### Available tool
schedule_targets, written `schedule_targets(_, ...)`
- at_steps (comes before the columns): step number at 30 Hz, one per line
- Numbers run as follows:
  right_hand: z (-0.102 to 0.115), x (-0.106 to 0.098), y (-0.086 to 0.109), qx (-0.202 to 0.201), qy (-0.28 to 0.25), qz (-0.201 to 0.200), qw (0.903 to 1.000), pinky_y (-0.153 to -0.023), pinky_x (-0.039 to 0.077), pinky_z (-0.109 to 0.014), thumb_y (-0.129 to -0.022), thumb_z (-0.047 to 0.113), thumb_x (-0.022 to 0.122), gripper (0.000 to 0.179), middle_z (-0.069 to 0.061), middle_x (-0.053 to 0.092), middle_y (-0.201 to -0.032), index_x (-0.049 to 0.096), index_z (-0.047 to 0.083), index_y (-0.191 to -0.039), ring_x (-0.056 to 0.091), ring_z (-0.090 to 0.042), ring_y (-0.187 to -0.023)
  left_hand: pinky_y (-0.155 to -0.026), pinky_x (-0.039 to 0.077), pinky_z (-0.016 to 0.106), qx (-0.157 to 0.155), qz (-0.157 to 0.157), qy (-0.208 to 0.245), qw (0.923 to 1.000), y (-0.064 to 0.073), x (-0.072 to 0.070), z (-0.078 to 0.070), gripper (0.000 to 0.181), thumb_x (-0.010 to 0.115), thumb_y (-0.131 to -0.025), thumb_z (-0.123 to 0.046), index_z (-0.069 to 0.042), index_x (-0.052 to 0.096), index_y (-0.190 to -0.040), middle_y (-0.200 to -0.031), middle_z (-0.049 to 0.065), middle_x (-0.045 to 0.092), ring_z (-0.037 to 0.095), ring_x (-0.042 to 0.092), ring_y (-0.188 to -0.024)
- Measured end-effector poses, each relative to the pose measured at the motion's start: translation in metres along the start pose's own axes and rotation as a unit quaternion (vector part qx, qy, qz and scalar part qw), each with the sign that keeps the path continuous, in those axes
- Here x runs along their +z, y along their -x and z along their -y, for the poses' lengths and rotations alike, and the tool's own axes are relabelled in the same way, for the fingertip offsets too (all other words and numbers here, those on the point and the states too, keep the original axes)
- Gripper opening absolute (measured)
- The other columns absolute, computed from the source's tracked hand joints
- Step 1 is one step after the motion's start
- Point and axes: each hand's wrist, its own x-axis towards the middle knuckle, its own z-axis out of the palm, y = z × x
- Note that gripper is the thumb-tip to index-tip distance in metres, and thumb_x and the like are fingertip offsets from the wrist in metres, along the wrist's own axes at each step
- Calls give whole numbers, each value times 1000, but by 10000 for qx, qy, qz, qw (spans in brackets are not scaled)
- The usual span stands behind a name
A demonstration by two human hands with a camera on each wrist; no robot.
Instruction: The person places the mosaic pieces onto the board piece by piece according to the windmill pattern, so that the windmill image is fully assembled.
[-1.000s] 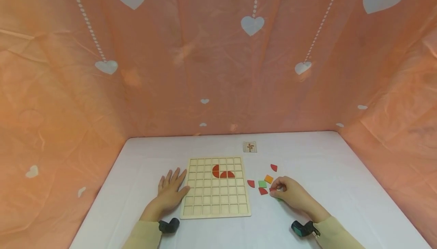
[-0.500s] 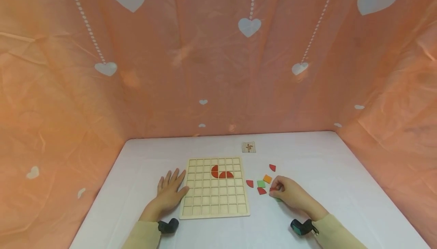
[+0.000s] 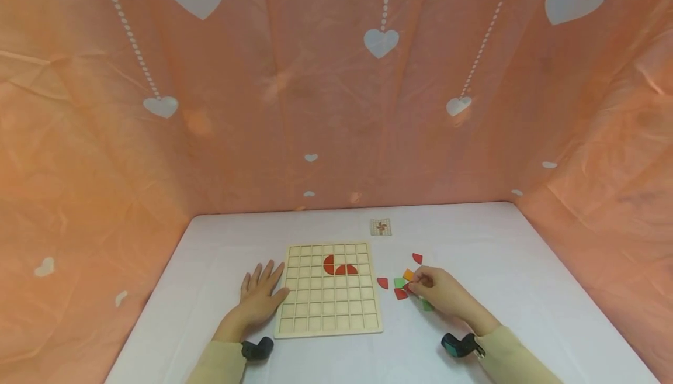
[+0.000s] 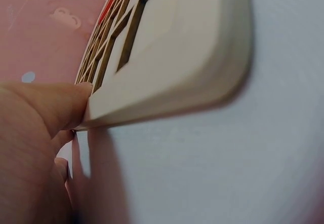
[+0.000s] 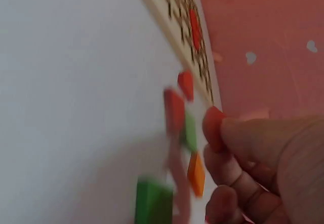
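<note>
A wooden grid board (image 3: 315, 308) lies on the white table, with several red quarter-circle tiles (image 3: 340, 270) set in its upper cells. My left hand (image 3: 257, 304) rests at the board's left edge, fingers spread, and in the left wrist view its thumb (image 4: 68, 105) touches the frame. Right of the board, my right hand (image 3: 443, 292) pinches a red quarter-circle tile (image 5: 214, 128) between thumb and fingertips, over the loose tiles. Below it are a green square tile (image 3: 399, 283), an orange square tile (image 3: 408, 274) and a red tile (image 3: 401, 294).
Another red tile (image 3: 382, 283) lies close to the board's right edge, and one more red tile (image 3: 417, 258) lies farther back. A second green tile (image 3: 427, 305) is partly under the right hand. A small pattern card (image 3: 381, 227) lies behind the board. Orange cloth (image 3: 336, 127) encloses the table.
My right hand has lifted the red tile and shifted slightly left and back with it, uncovering more of the nearer green tile. The left hand stays at the board's edge.
</note>
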Motion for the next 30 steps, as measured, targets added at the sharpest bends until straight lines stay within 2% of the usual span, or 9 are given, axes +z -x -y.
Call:
schedule_targets(3, 9, 9, -5, -125, -176, -5, 9998, -55, 41, -26, -91, 22, 69, 12, -1, 60, -76, 63, 12, -93, 51, -17, -68, -111, -15, 56, -9, -10, -11, 10000, 0, 0, 0, 64, 49, -100, -33, -10, 24, -154, -160, 18, 7, 40, -8, -145)
schedule_targets(7, 20, 25, -14, -273, -357, 4, 9990, -55, 46, -26, -92, 19, 67, 7, -2, 62, -75, 64, 14, -94, 54, -17, -66, -111, -15, 55, -15, -4, 16, 10000, -1, 1, 2, 64, 50, -100, -34, -11, 24, -154, -160, 17, 6, 39, -8, -145)
schedule_targets(13, 43, 52, -27, -472, -543, -134, 9973, -53, 45, -25, -93, 24, 67, 8, -2, 64, -78, 64, 18, -93, 54, -15, -64, -111, -15, 55, 6, -35, 9, 10000, -1, 1, 3, 64, 50, -100, -34, -11, 25, -154, -160, 17, 7, 39, -8, -145)
schedule_targets(20, 70, 83, -38, -648, -926, -264, 9932, -58, 46, -27, -93, 22, 66, 8, -2, 61, -76, 64, 15, -95, 54, -14, -67, -111, -15, 55, 13, -10, 48, 10000, -2, 3, 3, 64, 50, -100, -34, -11, 24, -154, -160, 17, 7, 39, -8, -145)
schedule_targets(24, 82, 100, -45, -726, -1013, -377, 9915, -61, 46, -28, -93, 21, 66, 8, 1, 61, -77, 65, 13, -95, 55, -13, -69, -111, -15, 55, 28, -17, 35, 10000, -2, 3, 2, 64, 50, -100, -34, -11, 24, -154, -160, 17, 7, 40, -8, -145)
schedule_targets(30, 99, 121, -53, -759, -955, -515, 9912, -58, 47, -26, -92, 20, 67, 8, 3, 60, -77, 64, 13, -93, 54, -11, -67, -111, -15, 56, 62, 2, -64, 10000, -2, 0, 4, 64, 49, -100, -34, -11, 23, -154, -160, 18, 6, 40, -8, -145)
